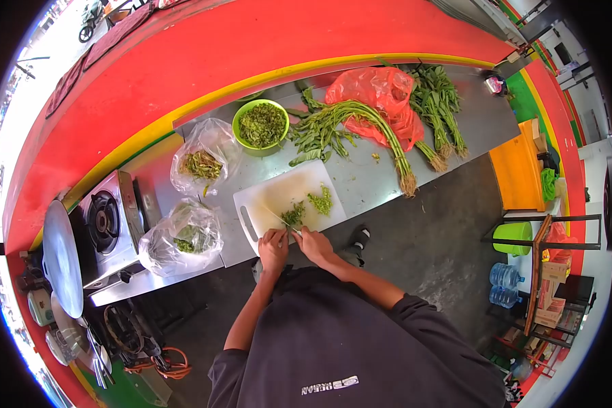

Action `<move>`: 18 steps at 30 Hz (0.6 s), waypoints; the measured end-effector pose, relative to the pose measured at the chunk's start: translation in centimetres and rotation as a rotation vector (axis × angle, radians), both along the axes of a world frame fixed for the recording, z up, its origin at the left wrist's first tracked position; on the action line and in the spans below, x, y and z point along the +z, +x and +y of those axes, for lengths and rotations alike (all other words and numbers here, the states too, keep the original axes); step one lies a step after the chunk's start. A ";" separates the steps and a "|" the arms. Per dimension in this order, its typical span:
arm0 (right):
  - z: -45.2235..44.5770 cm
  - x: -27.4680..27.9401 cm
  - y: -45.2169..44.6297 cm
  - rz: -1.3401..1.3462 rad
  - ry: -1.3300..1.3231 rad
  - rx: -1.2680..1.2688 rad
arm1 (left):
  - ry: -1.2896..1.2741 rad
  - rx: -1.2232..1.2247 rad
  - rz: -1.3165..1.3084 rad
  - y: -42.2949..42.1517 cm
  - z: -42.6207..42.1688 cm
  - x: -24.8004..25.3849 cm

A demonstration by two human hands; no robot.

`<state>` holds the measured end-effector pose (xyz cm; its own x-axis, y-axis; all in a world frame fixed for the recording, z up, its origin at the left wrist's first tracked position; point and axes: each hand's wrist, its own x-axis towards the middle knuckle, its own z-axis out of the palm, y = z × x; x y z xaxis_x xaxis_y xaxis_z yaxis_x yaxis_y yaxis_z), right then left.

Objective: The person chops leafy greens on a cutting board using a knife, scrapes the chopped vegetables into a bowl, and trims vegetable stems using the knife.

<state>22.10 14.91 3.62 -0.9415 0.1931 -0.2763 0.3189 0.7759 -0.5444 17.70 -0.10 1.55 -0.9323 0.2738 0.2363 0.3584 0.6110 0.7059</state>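
A white cutting board with a handle slot lies at the front edge of the metal counter. My right hand is closed around a knife, whose thin blade slants up and left over the board. Just beyond the blade is a small heap of chopped dark greens. A lighter chopped pile sits farther right on the board. My left hand is beside the blade at the board's near edge, fingers bent and pressed together; what they grip is hidden.
Behind the board stands a green bowl of chopped greens. Plastic bags with greens lie left, near a gas stove. Long-stemmed vegetables, a red plastic bag and leafy bunches lie at the right.
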 end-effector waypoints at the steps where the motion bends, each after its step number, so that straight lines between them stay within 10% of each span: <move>1: 0.1 0.2 0.1 0.006 0.002 0.000 | -0.009 -0.029 0.007 0.1 -0.2 0.1; 18: 1.6 1.7 2.3 -0.084 -0.051 -0.012 | -0.107 -0.116 0.045 0.3 -0.5 0.7</move>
<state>24.44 16.47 5.28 -0.9121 0.1880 -0.3644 0.3746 0.7434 -0.5541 18.03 -0.62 2.28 -0.8820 0.4050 0.2409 0.4608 0.6344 0.6206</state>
